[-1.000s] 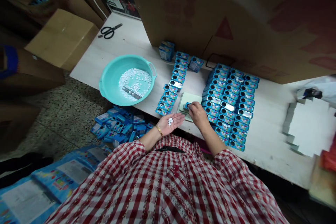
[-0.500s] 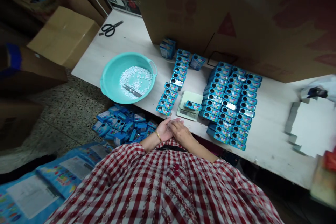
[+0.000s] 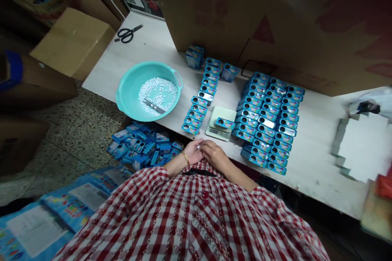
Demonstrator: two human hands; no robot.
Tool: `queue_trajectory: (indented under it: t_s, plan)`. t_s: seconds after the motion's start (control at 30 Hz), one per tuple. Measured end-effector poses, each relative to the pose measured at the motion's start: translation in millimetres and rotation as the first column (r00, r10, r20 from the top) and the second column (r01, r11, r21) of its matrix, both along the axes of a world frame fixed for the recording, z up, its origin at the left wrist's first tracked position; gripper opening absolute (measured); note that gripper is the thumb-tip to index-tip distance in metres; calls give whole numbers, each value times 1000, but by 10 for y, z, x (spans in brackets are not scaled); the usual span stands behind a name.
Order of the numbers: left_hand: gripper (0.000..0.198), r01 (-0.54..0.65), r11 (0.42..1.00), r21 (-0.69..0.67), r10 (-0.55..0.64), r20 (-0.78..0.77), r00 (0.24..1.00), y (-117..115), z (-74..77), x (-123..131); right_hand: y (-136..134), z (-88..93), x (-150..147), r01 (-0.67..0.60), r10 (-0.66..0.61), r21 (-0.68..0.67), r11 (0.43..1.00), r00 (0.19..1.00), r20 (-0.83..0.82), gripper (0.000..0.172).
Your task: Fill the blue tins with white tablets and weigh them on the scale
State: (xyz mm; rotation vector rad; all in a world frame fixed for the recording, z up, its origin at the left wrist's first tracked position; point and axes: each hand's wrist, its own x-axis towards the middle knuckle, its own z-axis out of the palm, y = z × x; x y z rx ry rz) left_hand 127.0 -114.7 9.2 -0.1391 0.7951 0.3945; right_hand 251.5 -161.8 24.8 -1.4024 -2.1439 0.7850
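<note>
At the table's front edge my left hand [image 3: 192, 152] lies palm up and cupped, a bracelet on its wrist. A small white tablet [image 3: 198, 147] shows in it. My right hand [image 3: 214, 155] reaches across with bent fingers touching the left palm; what its fingertips pinch, if anything, is hidden. Just beyond the hands stands a pale digital scale [image 3: 215, 132] bearing one small blue box [image 3: 224, 123] with a dark round hole. To the left, a turquoise basin [image 3: 128, 85] holds many white tablets [image 3: 159, 89] and a flat metal tool [image 3: 154, 106].
A row of blue boxes [image 3: 194, 114] stands left of the scale; several packed rows [image 3: 265, 122] stand right. A big carton [image 3: 245, 12] walls the back. Scissors [image 3: 126, 34] lie far left. Loose blue boxes [image 3: 147, 147] are heaped below the table edge; white card sheets [image 3: 364, 147] lie right.
My right fingers have drawn back slightly to the right over the left palm, uncovering a white tablet. The view has shifted very slightly; the boxes, scale and basin are unchanged.
</note>
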Motion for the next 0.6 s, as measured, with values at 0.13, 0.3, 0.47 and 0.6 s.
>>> queue_trajectory:
  t_s: [0.13, 0.3, 0.47, 0.6]
  plan:
    - [23, -65, 997, -46, 67, 45, 997, 66, 26, 42, 174, 76, 254, 188, -180, 79, 979, 979, -95, 20]
    - [27, -18, 1000, -12, 18, 4, 1000, 125, 75, 42, 515, 69, 612, 397, -399, 207, 894, 917, -34, 20]
    - [27, -27, 999, -29, 26, -24, 999, 126, 79, 4, 565, -50, 725, 366, -390, 245, 898, 919, 56, 23]
    - [27, -40, 998, -44, 38, -44, 998, 145, 77, -40, 435, -15, 800, 468, -479, 236, 852, 878, -12, 23]
